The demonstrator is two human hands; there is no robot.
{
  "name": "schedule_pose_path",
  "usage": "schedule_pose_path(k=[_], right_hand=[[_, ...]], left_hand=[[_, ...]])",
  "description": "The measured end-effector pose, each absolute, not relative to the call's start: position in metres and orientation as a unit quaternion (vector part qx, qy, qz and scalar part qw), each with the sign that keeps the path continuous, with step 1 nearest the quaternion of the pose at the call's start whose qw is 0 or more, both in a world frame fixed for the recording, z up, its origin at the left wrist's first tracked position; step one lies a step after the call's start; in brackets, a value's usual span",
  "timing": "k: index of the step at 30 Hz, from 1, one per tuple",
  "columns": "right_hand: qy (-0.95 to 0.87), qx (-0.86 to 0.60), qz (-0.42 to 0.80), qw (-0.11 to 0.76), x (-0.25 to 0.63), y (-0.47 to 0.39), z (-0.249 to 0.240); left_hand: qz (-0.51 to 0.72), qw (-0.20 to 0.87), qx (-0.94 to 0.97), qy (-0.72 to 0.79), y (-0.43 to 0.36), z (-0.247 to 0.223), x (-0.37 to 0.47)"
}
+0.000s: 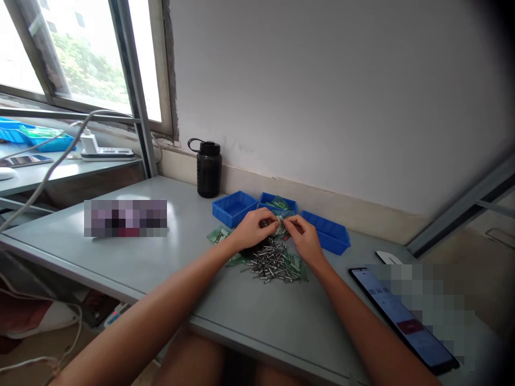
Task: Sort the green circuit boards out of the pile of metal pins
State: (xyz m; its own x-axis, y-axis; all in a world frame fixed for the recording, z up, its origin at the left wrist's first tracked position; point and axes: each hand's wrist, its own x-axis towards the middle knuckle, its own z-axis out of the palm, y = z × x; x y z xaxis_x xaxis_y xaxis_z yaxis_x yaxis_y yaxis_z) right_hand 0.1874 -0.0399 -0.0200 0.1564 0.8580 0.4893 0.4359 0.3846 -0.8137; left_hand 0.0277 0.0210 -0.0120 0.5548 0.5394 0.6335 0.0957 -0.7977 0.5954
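My left hand (257,228) and my right hand (302,234) meet above a heap of small metal pins (269,262) on the grey table. Between their fingertips is a small clear green-tinted plastic bag (280,227) with pale pieces inside. Both hands pinch it, thumb against fingers, one on each side. More such green bags lie around the heap: one bag (219,234) left of my left hand, another bag (295,264) on the heap's right edge. Some pins are hidden behind my hands.
Behind my hands stand a left blue tray (233,208), a middle blue tray (290,206) holding green bags, and a right blue tray (333,236). A black bottle (209,170) is near the wall. A phone (406,321) lies at the right, a blurred-out object (125,218) at the left.
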Motion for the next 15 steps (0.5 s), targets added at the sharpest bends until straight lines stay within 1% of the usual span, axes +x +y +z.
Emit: schedule_pose_path(k=[5,9,15], right_hand=[[-0.582,-0.515,0.217,0.591,0.1854,-0.0396,-0.0172],[-0.593,-0.505,0.217,0.588,0.1855,-0.0405,-0.0141],[-0.611,-0.508,0.182,0.580,0.1900,-0.0383,-0.0146]], left_hand=[[0.445,0.316,0.812,0.208,0.0239,-0.0139,0.0307],[0.445,0.332,0.802,0.221,0.0249,-0.0130,0.0299],[0.444,0.345,0.797,0.220,0.0242,-0.0100,0.0279]])
